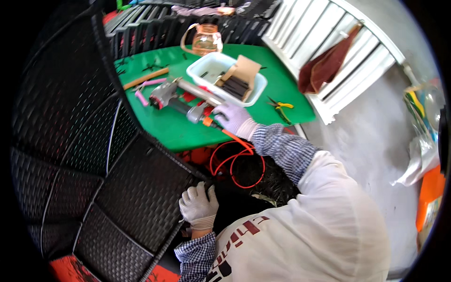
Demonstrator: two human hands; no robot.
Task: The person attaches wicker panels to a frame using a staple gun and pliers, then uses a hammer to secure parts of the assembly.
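My left hand (198,205), in a pale knit glove, lies on the edge of a black woven wicker chair (141,183), fingers stretched and slightly apart. At the green table, my gloved right hand (233,118) bends its fingers round the near end of the metal magazine of an air staple gun (181,104); part of the grip is hidden. The gun's grey head points left over the table. From its orange fitting an orange air hose (233,136) runs under my right wrist and hangs in loops. Red pieces (189,97) show beside the magazine.
On the green table (164,134) are a white tub (260,89) with an open cardboard box (246,69) of dark strips, yellow-handled pliers (282,105), pink-handled pliers (142,97), a wooden stick (145,78) and an orange-tinted jug (206,40). A brown cloth (326,66) hangs on white slats (376,61).
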